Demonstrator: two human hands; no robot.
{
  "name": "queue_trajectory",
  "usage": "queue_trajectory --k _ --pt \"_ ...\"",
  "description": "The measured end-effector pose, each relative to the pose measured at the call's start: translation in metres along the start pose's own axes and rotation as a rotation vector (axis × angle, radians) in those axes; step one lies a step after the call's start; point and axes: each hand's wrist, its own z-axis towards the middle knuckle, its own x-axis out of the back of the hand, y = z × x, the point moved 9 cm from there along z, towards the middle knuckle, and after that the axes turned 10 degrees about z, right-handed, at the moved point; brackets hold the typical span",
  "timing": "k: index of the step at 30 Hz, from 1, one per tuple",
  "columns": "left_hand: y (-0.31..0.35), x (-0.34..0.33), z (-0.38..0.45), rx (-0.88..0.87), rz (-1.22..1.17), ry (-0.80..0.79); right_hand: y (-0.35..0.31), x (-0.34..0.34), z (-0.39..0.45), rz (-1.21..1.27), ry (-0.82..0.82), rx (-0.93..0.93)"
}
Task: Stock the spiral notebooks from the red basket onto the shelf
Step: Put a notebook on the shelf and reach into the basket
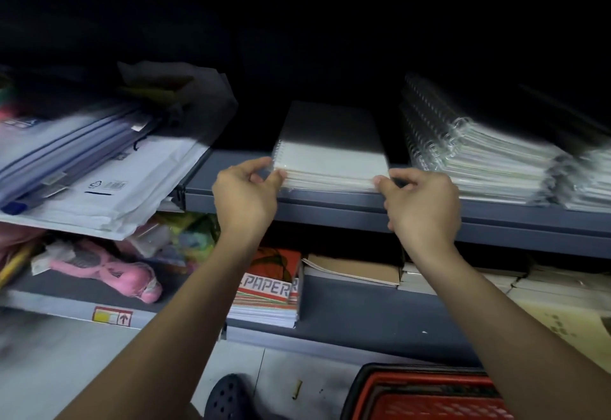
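A stack of white spiral notebooks (pixel 330 163) lies flat on the grey shelf (pixel 330 203), its front edge near the shelf lip and its wire binding along the left side. The left hand (pixel 246 193) pinches the stack's front left corner between thumb and curled fingers. The right hand (pixel 423 203) has its fingers curled, and its thumb tip touches the front right corner; whether the fingers actually grip the stack cannot be told.

Just right of the stack, apart from it, sit taller piles of wrapped spiral notebooks (pixel 479 158) (clear film, coils facing left). To the left, white padded envelopes (pixel 109 194) and zip pouches (pixel 66 151) overhang a neighbouring shelf.

Below, the lower shelf carries a pack marked "PAPER" (pixel 269 287), brown-covered pads (pixel 355 269) and a pink soft toy (pixel 112 271). The red basket (pixel 429 396) stands on the floor at bottom right, beside a dark clog (pixel 228 398).
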Motion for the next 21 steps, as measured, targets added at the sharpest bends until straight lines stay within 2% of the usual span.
queue_trajectory --k 3,7,10,15,21 --pt "0.001 0.000 -0.006 0.020 -0.015 -0.021 -0.002 0.000 -0.001 0.018 -0.021 0.016" --pt "0.011 0.009 -0.040 -0.035 -0.099 -0.042 -0.003 0.020 -0.023 0.133 -0.084 0.049" --pt "0.014 0.003 -0.080 -0.015 -0.193 -0.127 0.008 0.049 -0.049 0.123 -0.158 0.031" --pt "0.011 -0.039 -0.151 0.087 -0.253 -0.341 0.058 0.102 -0.090 -0.053 -0.339 -0.058" --pt "-0.055 -0.116 -0.273 0.324 -0.109 -0.714 0.175 0.180 -0.163 -0.372 -0.558 -0.280"
